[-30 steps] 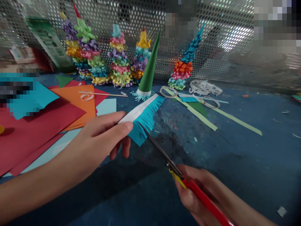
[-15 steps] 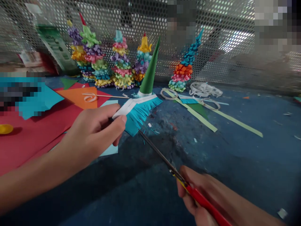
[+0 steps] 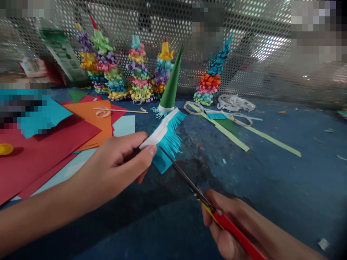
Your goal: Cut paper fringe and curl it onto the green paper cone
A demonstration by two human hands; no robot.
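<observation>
I had the left hand (image 3: 114,169) clamped on the fringed teal paper strip (image 3: 165,141), held above the blue desk (image 3: 244,187) near the green paper cone (image 3: 170,83). The right hand (image 3: 217,238) gripped red-handled scissors (image 3: 189,180), tips just beside the fringe; that firm pinch favoured even snips.

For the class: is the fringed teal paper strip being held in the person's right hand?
No, the left hand grips the fringed teal paper strip, while the right hand holds the red-handled scissors.

Paper trees (image 3: 139,72) before mesh (image 3: 260,77), paper sheets (image 3: 40,159) left, scissors (image 3: 230,227) right
</observation>
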